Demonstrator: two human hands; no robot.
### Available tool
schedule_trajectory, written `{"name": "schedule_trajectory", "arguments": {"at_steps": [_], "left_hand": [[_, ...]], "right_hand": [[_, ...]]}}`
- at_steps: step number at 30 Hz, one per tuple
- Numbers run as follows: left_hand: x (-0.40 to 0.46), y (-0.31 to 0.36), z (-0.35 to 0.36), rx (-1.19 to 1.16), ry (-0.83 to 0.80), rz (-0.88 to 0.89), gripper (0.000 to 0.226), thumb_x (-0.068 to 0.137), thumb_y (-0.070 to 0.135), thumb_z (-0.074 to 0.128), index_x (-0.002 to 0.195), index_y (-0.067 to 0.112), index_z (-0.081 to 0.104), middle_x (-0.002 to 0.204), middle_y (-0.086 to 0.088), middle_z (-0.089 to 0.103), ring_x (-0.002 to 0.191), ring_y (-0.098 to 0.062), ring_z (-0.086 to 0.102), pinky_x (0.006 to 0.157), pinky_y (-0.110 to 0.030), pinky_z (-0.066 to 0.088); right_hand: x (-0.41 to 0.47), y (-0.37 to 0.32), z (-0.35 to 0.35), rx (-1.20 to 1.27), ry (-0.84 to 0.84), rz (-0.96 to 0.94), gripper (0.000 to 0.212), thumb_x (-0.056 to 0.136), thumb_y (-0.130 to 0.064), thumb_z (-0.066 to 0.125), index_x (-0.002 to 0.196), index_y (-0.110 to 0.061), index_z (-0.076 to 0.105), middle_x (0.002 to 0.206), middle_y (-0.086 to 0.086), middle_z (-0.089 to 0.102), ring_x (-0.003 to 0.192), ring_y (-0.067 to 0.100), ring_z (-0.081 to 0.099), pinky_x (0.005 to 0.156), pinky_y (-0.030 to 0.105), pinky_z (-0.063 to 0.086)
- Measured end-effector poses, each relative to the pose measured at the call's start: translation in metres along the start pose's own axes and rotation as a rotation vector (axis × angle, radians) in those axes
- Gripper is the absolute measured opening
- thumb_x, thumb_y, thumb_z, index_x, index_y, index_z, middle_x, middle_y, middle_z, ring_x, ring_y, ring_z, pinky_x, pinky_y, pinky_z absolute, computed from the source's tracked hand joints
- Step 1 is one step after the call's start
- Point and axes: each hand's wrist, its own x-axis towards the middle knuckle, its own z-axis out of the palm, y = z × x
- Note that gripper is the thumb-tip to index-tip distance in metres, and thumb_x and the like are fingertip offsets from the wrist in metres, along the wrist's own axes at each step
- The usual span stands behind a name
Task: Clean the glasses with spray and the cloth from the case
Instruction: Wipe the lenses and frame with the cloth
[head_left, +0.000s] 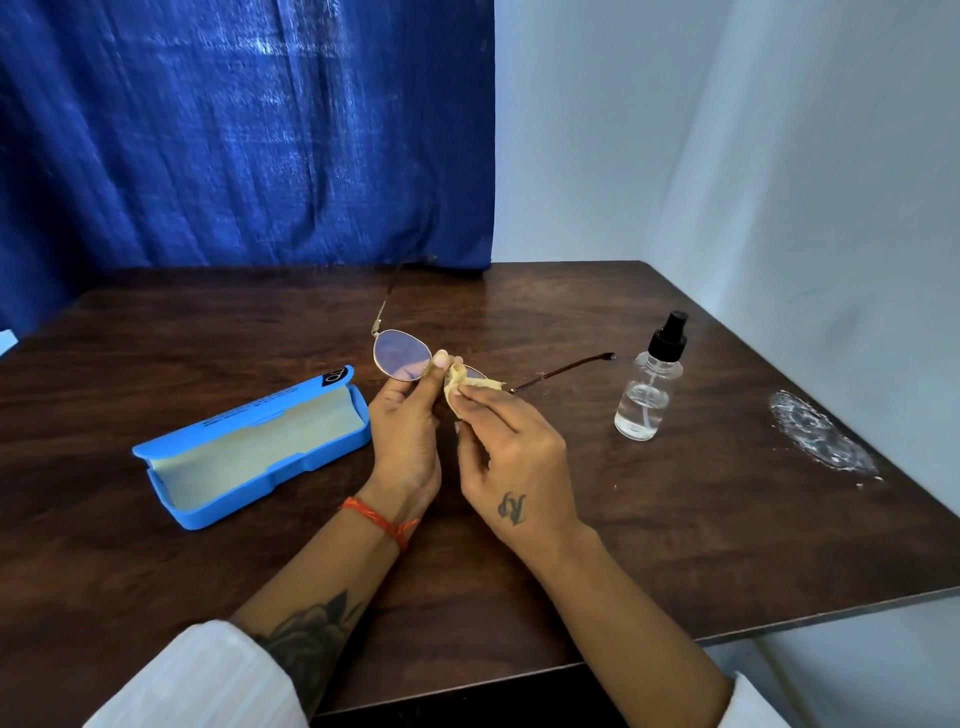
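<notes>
L hand (402, 431) grips glasses (402, 356) | R hand (511, 447) cloth (462, 382) hides R lens

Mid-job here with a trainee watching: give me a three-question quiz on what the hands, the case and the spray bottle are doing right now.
1. True or false: the blue case lies shut on the table.
2. Which hand presses the yellow cloth on a lens of the glasses? A) left hand B) right hand C) neither
3. Fill in: the spray bottle stands upright to the ____ of both hands, untouched.

Key:
1. False; it lies open, and its pale lining shows.
2. B; the left hand pinches the frame near the bridge.
3. Right.
</notes>
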Motion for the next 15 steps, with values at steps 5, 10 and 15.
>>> {"name": "schedule_trajectory", "arguments": {"at_steps": [5,10,15], "left_hand": [[0.001,0.002,0.001,0.044,0.04,-0.022,0.007,0.087,0.015,0.059,0.085,0.011,0.064,0.074,0.001,0.069,0.072,-0.008,0.065,0.071,-0.023,0.054],[0.004,0.007,0.001,0.114,0.062,0.03,0.011,0.085,0.015,0.063,0.076,0.013,0.068,0.075,-0.001,0.07,0.076,-0.011,0.063,0.07,-0.02,0.052],[0.003,0.011,0.003,0.225,0.008,0.087,0.011,0.082,0.017,0.066,0.073,0.012,0.069,0.071,0.003,0.068,0.074,-0.007,0.06,0.071,-0.021,0.048]], "right_hand": [[0.0,0.007,-0.006,-0.044,0.028,-0.02,0.023,0.072,0.004,0.059,0.09,-0.005,0.071,0.086,0.007,0.07,0.079,0.023,0.065,0.076,0.026,0.05],[0.001,0.014,-0.006,-0.086,0.035,0.012,0.024,0.078,0.002,0.065,0.1,-0.003,0.07,0.092,0.008,0.07,0.083,0.024,0.063,0.08,0.026,0.048],[0.005,0.016,-0.012,-0.03,0.068,0.089,0.021,0.088,-0.002,0.056,0.106,-0.004,0.065,0.101,0.008,0.065,0.093,0.018,0.057,0.088,0.017,0.04]]}}
